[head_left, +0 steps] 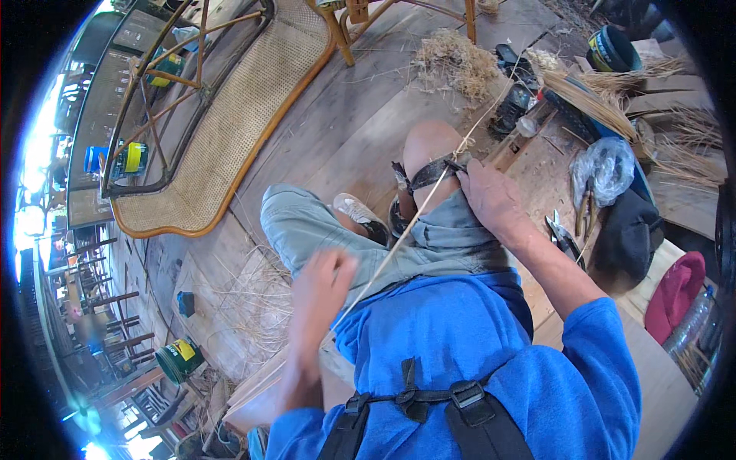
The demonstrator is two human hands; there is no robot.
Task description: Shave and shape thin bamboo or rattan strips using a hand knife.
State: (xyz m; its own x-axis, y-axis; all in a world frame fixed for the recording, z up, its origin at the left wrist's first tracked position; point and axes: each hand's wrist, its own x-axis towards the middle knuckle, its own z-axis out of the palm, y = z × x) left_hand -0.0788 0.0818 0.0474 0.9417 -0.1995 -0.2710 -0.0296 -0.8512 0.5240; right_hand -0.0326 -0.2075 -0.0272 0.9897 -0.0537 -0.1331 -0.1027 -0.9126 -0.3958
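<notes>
A green bucket (pixel 178 360) with a yellow label stands on the plank floor at lower left, its contents not visible, and a dark round tin (pixel 612 49) with a yellow band sits at upper right beside a bundle of split cane (pixel 594 103); what the tin holds cannot be told. A clear plastic bag (pixel 606 167) lies crumpled on the low workbench (pixel 548 172), with pliers (pixel 566 239) just beside it. The right hand (pixel 494 201) rests palm down on the right thigh, fingers pressed onto a dark strap (pixel 431 172) wrapped around the knee, pinning a thin rattan strand (pixel 414 222) against it. The strand runs taut from a heap of shavings (pixel 458 65) on the floor, across the knee and down along the grey shorts (pixel 349 238) toward the left hand (pixel 320 295). The left hand is blurred, raised near the chest with the forearm coming up from the lower edge; its fingers look loosely curled around the strand's near end, though whether they actually grip it cannot be told. A woven cane bench (pixel 230 130) lies on its side at upper left.
</notes>
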